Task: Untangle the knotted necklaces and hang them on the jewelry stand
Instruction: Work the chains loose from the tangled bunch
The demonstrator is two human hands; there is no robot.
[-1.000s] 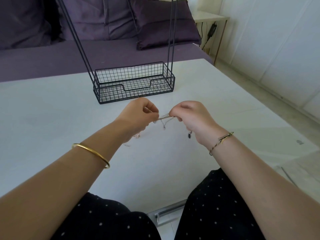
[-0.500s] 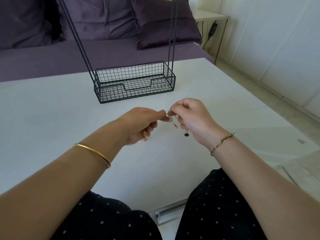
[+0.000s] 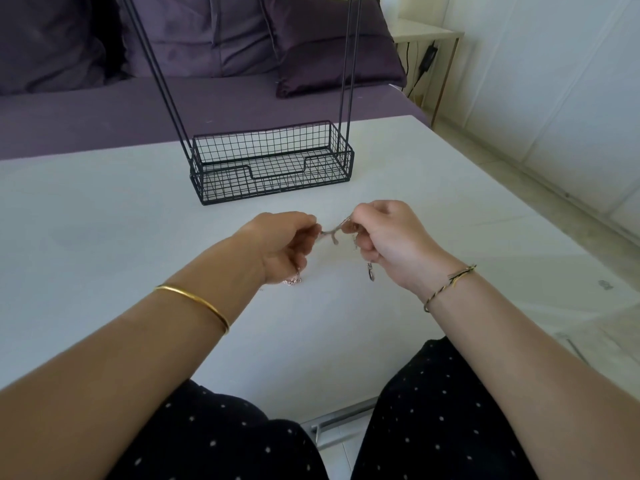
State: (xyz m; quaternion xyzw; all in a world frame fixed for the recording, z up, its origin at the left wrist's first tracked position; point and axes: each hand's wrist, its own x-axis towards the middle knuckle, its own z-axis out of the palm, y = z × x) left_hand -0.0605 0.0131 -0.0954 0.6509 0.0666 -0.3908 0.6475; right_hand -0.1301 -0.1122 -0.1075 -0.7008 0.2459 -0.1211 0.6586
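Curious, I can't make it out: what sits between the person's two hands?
In the head view, a short knotted stretch of necklaces, pinched by the left hand and the right hand, above the table.

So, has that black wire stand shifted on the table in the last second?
No. The jewelry stand sits in the same spot near the table's far edge.

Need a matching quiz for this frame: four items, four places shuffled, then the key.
Items:
1 gold bangle
2 braided bracelet
3 jewelry stand
4 knotted necklaces

Places:
A pinched between left hand and right hand
B left wrist
C on the white table, beyond the hands
D right wrist

Pairs: 1-B, 2-D, 3-C, 4-A
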